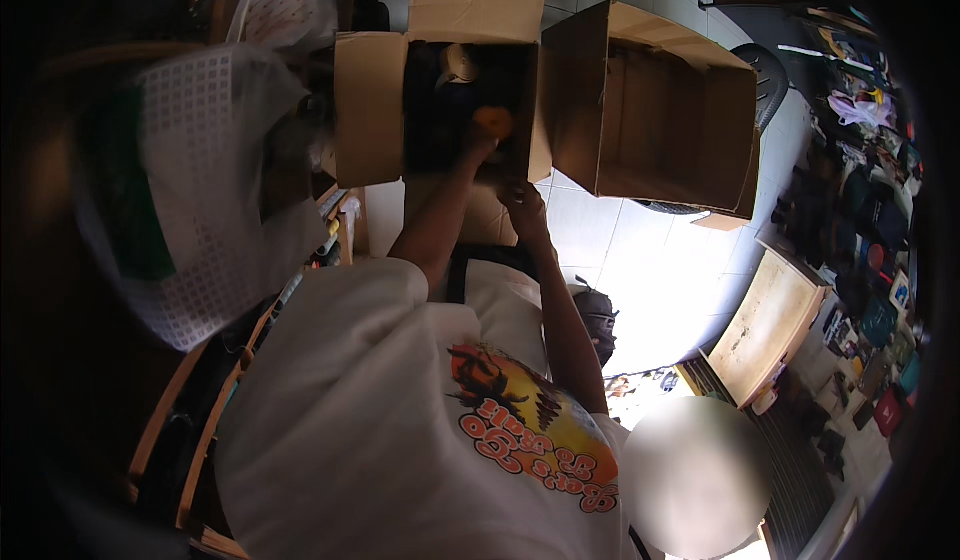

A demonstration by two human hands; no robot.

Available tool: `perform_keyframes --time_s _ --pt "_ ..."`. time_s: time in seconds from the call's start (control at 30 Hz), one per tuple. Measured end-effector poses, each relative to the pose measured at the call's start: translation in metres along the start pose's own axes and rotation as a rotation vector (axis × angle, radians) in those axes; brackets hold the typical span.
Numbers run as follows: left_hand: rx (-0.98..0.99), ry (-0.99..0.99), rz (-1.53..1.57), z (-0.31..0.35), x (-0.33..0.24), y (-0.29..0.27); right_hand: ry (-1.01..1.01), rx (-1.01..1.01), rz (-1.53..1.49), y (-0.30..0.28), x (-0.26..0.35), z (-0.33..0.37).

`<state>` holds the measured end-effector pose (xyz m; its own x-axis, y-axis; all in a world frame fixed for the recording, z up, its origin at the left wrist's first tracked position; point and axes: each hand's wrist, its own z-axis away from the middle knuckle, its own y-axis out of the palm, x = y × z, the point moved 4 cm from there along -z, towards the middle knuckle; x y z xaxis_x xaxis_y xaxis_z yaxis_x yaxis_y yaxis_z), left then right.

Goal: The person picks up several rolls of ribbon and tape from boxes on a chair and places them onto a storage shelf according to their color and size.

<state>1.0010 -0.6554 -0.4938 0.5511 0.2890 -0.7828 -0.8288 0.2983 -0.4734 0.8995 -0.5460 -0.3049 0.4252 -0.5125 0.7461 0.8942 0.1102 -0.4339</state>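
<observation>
A cardboard box (368, 110) stands open in front of me with its flaps folded out. My left hand (481, 147) reaches down inside it, its fingers closed on a round orange thing (493, 121) whose kind is too dim to make out. A beige, rounded thing (458, 63) lies farther back in the box; the rest of the inside is dark. My right hand (522, 203) is at the box's near right corner, by the near flap (460, 215). Its fingers are curled together, and what they may hold is hidden.
A second open cardboard box (680, 120) stands close on the right. To the left is a large white checked bag (200, 180) with a green panel. A dark bag (596, 322) sits on the tiled floor (640, 250). Mixed goods crowd the far right beside a wooden panel (765, 325).
</observation>
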Motion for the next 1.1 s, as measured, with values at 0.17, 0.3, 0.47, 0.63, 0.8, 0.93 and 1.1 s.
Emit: perform_keyframes --time_s 0.17,0.3,0.47,0.63,0.8,0.93,1.1 --pt "-0.032 -0.313 0.068 0.004 0.001 0.027 -0.038 -0.112 -0.101 0.004 -0.019 0.003" --pt "-0.049 -0.567 0.449 0.014 -0.001 0.019 -0.048 -0.051 -0.174 -0.003 -0.004 -0.001" --pt "-0.08 -0.675 0.58 0.022 -0.012 0.014 0.022 -0.107 -0.204 0.001 -0.016 0.0" --pt "-0.233 -0.596 0.486 0.019 0.008 0.018 -0.045 -0.097 -0.162 -0.003 -0.005 0.002" --pt "-0.164 -0.695 0.37 0.011 0.007 0.023 -0.109 -0.094 -0.148 0.003 -0.018 0.0" --pt "-0.196 -0.489 0.111 0.033 -0.043 -0.013 -0.092 -0.109 -0.25 0.002 -0.026 0.0" --pt "-0.424 -0.374 -0.117 0.041 -0.076 -0.01 -0.2 -0.255 -0.159 0.014 -0.061 0.002"
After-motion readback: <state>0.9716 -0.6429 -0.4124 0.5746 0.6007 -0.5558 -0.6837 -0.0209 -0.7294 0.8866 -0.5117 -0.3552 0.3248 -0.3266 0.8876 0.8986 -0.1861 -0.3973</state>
